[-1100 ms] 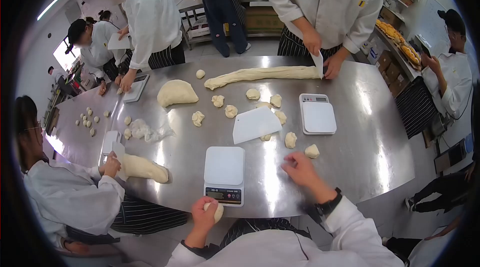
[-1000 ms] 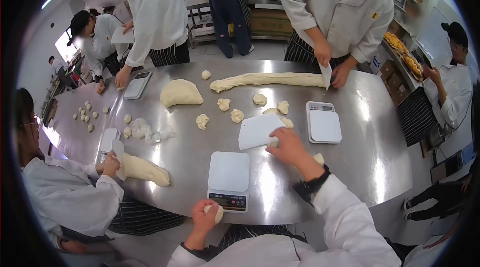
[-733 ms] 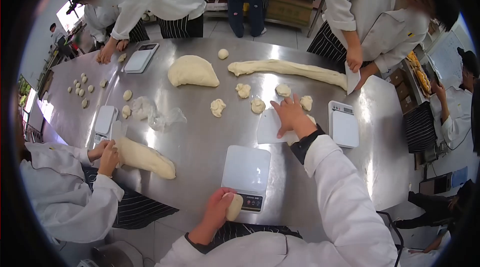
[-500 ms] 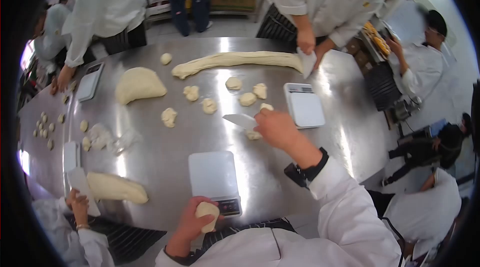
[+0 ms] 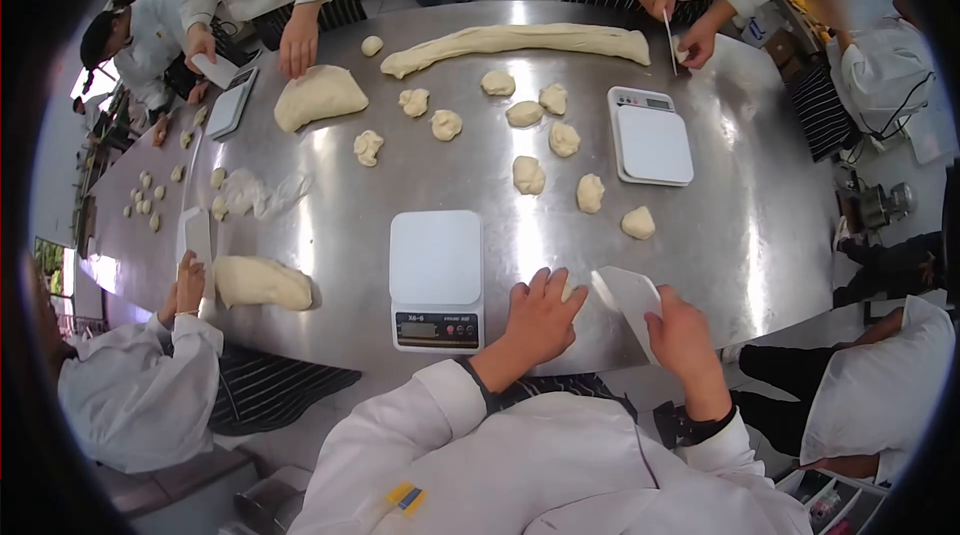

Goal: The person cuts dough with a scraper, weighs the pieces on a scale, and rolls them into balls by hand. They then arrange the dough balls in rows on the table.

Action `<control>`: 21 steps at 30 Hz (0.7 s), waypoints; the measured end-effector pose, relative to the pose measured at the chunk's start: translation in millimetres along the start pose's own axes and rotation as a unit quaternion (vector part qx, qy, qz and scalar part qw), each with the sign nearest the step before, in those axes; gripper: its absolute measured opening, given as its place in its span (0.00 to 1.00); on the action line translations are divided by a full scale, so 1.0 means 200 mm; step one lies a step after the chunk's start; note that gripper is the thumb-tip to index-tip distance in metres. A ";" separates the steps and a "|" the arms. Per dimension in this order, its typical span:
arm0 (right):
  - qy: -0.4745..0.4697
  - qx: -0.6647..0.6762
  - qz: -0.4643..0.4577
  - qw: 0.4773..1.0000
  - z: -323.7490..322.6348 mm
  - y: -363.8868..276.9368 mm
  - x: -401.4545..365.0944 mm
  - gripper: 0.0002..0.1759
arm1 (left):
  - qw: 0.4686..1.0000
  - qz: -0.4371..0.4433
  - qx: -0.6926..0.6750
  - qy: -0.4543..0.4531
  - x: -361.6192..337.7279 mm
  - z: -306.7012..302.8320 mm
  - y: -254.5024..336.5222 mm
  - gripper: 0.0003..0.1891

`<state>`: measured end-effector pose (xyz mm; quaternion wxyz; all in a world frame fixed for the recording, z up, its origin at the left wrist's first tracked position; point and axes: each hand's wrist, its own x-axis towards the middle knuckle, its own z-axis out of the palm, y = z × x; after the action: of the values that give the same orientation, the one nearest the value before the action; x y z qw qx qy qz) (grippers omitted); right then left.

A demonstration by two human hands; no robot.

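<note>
Cupped low over the steel table, my left hand [image 5: 541, 318] has its fingers curled around a piece of dough [image 5: 568, 291], of which only a bit shows at the fingertips. My right hand [image 5: 688, 340] grips a white dough scraper [image 5: 632, 297], its blade tilted and angled toward my left hand. To the left of my hands stands a white kitchen scale [image 5: 436, 260] with a bare pan. Several rough dough pieces, among them one small lump [image 5: 637, 223], lie beyond my hands.
A second scale [image 5: 652, 138] stands right of the dough pieces. Near the far edge lies a long dough roll [image 5: 520, 43], by a co-worker holding a scraper. Dough slabs [image 5: 320, 98] and a crumpled plastic bag [image 5: 262, 197] lie on the left. Co-workers stand around the steel table [image 5: 350, 225].
My left hand has gone from holding dough at the scale to the tabletop right of it. My right hand has drawn back toward me with the scraper, leaving the far dough pieces.
</note>
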<state>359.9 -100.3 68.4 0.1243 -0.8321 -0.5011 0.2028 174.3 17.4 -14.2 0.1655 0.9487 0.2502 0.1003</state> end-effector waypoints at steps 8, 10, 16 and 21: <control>-0.088 -0.031 -0.052 0.994 -0.02 -0.05 0.05 0.17 | 0.982 -0.117 -0.134 0.071 -0.15 0.10 -0.08 0.42; -0.093 -0.045 -0.047 0.994 -0.04 -0.06 0.06 0.17 | 0.981 -0.110 -0.128 0.099 -0.17 0.09 -0.04 0.38; -0.083 0.050 -0.186 0.978 -0.15 -0.32 0.08 0.16 | 0.934 -0.135 -0.247 0.220 -0.25 0.15 -0.07 0.24; -0.111 0.010 -0.183 0.977 0.04 -0.41 0.11 0.17 | 0.948 -0.080 -0.213 0.224 -0.23 0.12 -0.10 0.18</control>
<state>300.9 -43.6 89.4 0.1115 -0.6969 -0.6537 0.2729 131.8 3.8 -47.8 0.3112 0.8211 0.3285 0.3480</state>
